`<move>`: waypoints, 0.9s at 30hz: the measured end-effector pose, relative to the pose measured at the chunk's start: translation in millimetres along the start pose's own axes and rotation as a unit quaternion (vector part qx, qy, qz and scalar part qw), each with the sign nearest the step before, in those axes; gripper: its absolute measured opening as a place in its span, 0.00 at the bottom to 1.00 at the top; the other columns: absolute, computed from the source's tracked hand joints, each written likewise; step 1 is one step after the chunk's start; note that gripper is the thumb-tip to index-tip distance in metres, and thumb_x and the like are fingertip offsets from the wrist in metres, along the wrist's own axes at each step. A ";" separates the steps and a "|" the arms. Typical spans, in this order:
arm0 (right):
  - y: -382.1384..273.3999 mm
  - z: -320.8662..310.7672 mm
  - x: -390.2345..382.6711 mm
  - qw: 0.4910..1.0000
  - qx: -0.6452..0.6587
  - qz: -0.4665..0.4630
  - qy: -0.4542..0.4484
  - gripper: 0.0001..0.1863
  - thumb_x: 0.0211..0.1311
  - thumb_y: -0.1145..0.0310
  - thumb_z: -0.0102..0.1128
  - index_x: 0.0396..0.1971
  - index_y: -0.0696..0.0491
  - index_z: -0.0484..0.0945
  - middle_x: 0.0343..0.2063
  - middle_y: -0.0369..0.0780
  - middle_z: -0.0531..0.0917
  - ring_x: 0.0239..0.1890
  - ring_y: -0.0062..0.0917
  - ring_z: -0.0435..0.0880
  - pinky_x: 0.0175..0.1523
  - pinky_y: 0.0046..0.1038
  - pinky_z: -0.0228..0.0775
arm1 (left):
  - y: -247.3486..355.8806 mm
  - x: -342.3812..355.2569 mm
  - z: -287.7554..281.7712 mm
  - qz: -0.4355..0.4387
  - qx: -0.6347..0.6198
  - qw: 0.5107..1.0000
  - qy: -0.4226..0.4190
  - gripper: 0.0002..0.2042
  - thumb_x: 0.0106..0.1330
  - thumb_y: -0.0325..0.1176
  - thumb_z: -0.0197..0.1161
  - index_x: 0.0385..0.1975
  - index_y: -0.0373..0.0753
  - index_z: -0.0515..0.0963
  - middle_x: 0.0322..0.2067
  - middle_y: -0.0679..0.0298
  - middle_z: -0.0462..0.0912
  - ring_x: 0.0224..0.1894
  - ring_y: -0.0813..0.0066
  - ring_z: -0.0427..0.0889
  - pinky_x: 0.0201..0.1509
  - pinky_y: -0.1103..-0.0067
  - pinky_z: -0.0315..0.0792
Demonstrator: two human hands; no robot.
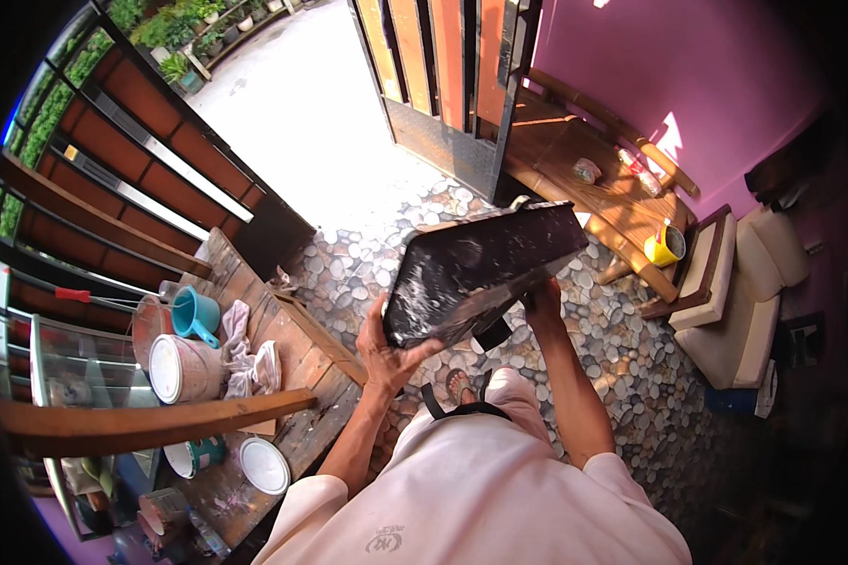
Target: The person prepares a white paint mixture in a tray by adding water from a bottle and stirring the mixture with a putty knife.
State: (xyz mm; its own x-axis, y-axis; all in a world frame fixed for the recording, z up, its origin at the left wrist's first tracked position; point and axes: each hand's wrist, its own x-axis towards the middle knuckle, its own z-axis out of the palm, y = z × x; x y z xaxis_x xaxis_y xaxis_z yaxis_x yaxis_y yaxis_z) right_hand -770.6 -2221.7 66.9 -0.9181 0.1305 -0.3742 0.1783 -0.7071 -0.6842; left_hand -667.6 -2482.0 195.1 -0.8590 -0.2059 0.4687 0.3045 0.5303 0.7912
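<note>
A black paint tray [481, 268] with white smears hangs in front of my body, tilted, over the pebbled floor. My left hand [391, 353] grips its near left corner, the thumb lying along the lower edge. At the near right side my right hand [544, 299] holds the tray, with most of its fingers hidden behind or under it. A dark squarish piece [492, 332] shows just below the tray; what it is I cannot make out.
To the left, a worn wooden bench [325, 414] bears a white paint bucket [187, 369], a blue dipper [196, 313], rags [252, 353] and a white lid [265, 466]. An open slatted gate [443, 85] stands ahead. At right are a bamboo bench [584, 179], yellow tin [665, 247] and beige chair [740, 320].
</note>
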 end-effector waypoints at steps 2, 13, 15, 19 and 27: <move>5.5 24.8 49.8 0.996 -0.057 -0.058 -0.033 0.14 0.60 0.69 0.55 0.47 0.51 0.72 0.37 0.35 0.81 0.35 0.19 0.81 0.37 0.20 0.74 | -28.3 50.3 6.1 -0.118 -0.113 0.986 -0.042 0.38 0.43 0.54 0.74 0.49 0.34 0.69 0.40 0.62 0.78 0.41 0.76 0.76 0.45 0.77 0.70; 43.9 244.5 315.4 0.985 -0.131 -0.057 -0.092 0.02 0.61 0.74 0.49 0.32 0.53 0.72 0.24 0.30 0.73 0.28 0.14 0.71 0.34 0.21 0.65 | -173.3 320.0 -24.4 -0.266 -0.259 0.921 -0.116 0.13 0.44 0.26 0.73 0.31 0.37 0.78 0.31 0.70 0.81 0.31 0.83 0.77 0.39 0.82 0.73; 43.7 290.5 347.8 0.961 -0.234 -0.084 -0.119 0.04 0.61 0.73 0.49 0.30 0.55 0.74 0.23 0.34 0.75 0.27 0.18 0.74 0.34 0.24 0.66 | -189.1 344.9 -29.1 -0.269 -0.268 0.923 -0.054 0.13 0.45 0.26 0.71 0.33 0.37 0.78 0.31 0.70 0.80 0.31 0.84 0.76 0.40 0.81 0.71; 28.8 375.4 387.3 0.798 -0.482 -0.355 -0.064 0.08 0.60 0.70 0.52 0.32 0.61 0.75 0.26 0.49 0.80 0.31 0.41 0.80 0.36 0.34 0.68 | -244.5 405.4 -32.0 -0.304 -0.290 0.906 0.062 0.14 0.48 0.28 0.69 0.36 0.37 0.76 0.31 0.70 0.80 0.33 0.83 0.77 0.42 0.81 0.71; 80.6 521.0 468.2 0.721 -0.522 -0.371 -0.266 0.13 0.62 0.65 0.50 0.37 0.62 0.70 0.21 0.52 0.76 0.27 0.49 0.78 0.33 0.40 0.68 | -410.6 552.6 -27.7 -0.381 -0.370 0.838 0.121 0.12 0.54 0.33 0.66 0.36 0.40 0.75 0.31 0.66 0.80 0.31 0.76 0.80 0.37 0.76 0.77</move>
State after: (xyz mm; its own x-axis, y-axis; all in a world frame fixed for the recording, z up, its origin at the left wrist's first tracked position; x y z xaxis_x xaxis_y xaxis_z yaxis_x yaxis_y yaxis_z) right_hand -1370.5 -2579.6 162.6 -0.8540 -0.2767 0.4406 -0.5175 0.3642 -0.7743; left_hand -1255.9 -2836.4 140.1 -0.8383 -0.4621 -0.2894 -0.0461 -0.4688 0.8821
